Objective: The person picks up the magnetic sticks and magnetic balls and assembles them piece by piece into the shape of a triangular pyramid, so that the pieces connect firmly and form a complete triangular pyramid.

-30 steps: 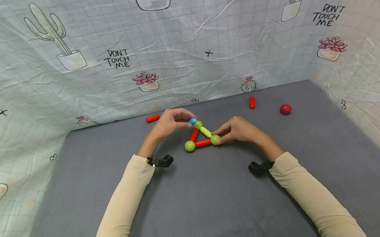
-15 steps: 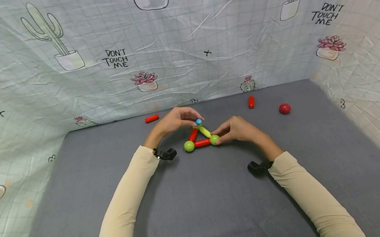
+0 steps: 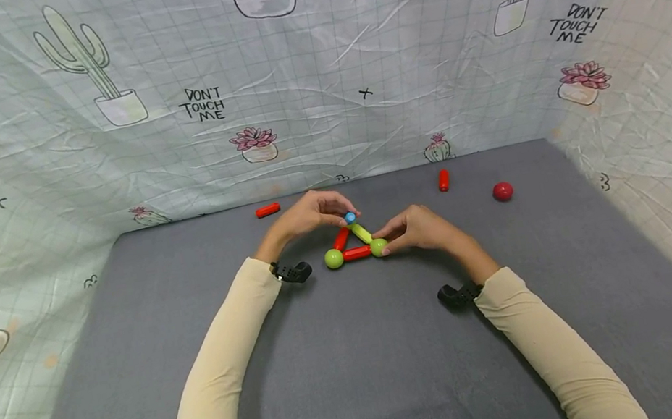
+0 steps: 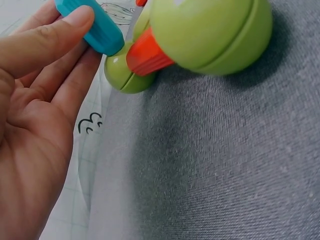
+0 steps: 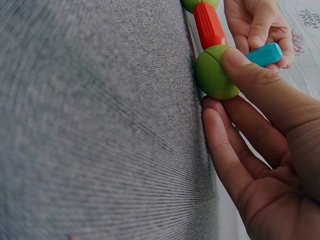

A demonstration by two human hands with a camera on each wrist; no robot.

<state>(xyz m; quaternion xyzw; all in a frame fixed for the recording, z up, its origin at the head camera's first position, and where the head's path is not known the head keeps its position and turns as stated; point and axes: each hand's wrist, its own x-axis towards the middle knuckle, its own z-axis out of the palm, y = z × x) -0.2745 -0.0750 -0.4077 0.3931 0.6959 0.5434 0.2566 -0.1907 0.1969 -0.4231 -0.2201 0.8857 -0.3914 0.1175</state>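
A triangle of green balls joined by two red rods and a yellow-green rod (image 3: 362,234) lies on the grey table. My left hand (image 3: 318,211) pinches a blue rod (image 4: 97,27) between thumb and fingers. The rod stands upright, its lower end right at the far green ball (image 4: 127,75). My right hand (image 3: 419,228) grips the near right green ball (image 5: 215,72) with thumb and fingers. At the near left corner sits another green ball (image 3: 333,259), joined by a red rod (image 3: 357,254) to the one in my right hand.
One loose red rod (image 3: 267,210) lies behind my left hand near the table's back edge. Another loose red rod (image 3: 444,181) lies at the back right, with a red ball (image 3: 502,192) farther right. A patterned cloth (image 3: 318,95) hangs behind the grey table (image 3: 361,367).
My left hand has moved right, tipping the blue rod from a slant beside the far green ball to upright over it. My right hand has stayed on its ball.
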